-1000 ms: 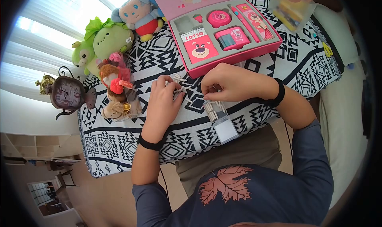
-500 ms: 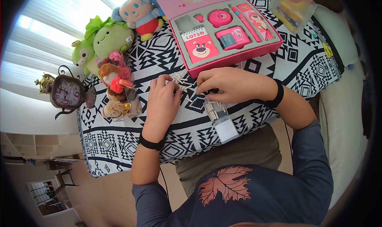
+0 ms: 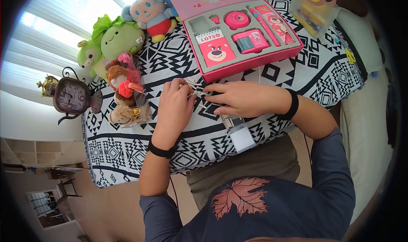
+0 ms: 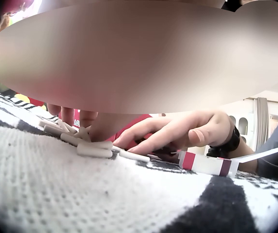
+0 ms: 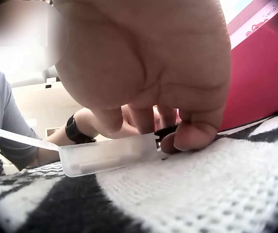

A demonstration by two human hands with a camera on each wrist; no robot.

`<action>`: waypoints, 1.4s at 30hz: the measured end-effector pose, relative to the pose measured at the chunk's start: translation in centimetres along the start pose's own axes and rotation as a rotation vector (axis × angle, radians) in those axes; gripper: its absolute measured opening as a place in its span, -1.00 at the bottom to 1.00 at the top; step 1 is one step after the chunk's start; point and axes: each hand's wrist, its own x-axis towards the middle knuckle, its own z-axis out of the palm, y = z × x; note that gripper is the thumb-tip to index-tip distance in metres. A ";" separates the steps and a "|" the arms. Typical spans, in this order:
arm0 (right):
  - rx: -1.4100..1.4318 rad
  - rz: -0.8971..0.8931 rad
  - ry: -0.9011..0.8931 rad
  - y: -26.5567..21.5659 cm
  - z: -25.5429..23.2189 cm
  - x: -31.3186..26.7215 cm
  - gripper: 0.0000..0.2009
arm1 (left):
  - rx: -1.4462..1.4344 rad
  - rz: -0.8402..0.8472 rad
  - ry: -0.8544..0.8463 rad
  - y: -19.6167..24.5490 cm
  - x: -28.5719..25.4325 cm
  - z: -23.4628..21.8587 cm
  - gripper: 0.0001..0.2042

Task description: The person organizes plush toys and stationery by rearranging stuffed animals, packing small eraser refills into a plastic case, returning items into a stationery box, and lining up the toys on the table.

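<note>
One clear case (image 3: 241, 137) lies nearest the person's lap, opened lid lapward, its long axis running away and slightly left. White sticks inside lie roughly along that axis; a red band and a dark one mark its side. Right hand (image 3: 248, 99): over the case's far end, fingers extended leftward, grip released; fingertip contact cannot be confirmed. Left hand (image 3: 175, 104): fingers bent down at the loose sticks (image 4: 95, 151); I cannot tell whether it grasps one. Those sticks lie on the patterned cloth (image 3: 127, 153) between and just beyond the hands, some crossing, pointing several ways. Farther off, a pink box (image 3: 255, 63) holds a notepad (image 3: 216, 51) reading "LOTSO". Well to the left, a clock (image 3: 71, 97) shows a legible 6.
</note>
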 end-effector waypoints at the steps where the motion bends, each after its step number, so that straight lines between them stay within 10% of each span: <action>1: 0.002 0.017 0.010 0.1 0.1 0.0 -0.55 | -0.012 -0.035 -0.010 0.1 0.1 -0.2 -0.85; 11: 0.373 0.080 0.091 0.2 -3.6 -0.3 -0.73 | -0.309 0.008 0.073 2.3 0.4 -2.0 -0.88; 17: 0.409 0.082 0.150 0.0 -5.1 -0.7 -0.85 | -0.521 0.359 -0.230 4.8 0.0 -2.0 -0.84; 34: 0.286 0.019 0.270 1.5 -3.0 -0.5 -0.86 | -0.551 0.243 -0.292 5.8 -0.4 -0.8 -0.77; 42: 0.168 0.105 -0.169 -0.3 -4.1 -1.1 -0.86 | -0.419 0.292 -0.312 6.2 -0.6 -0.5 -0.83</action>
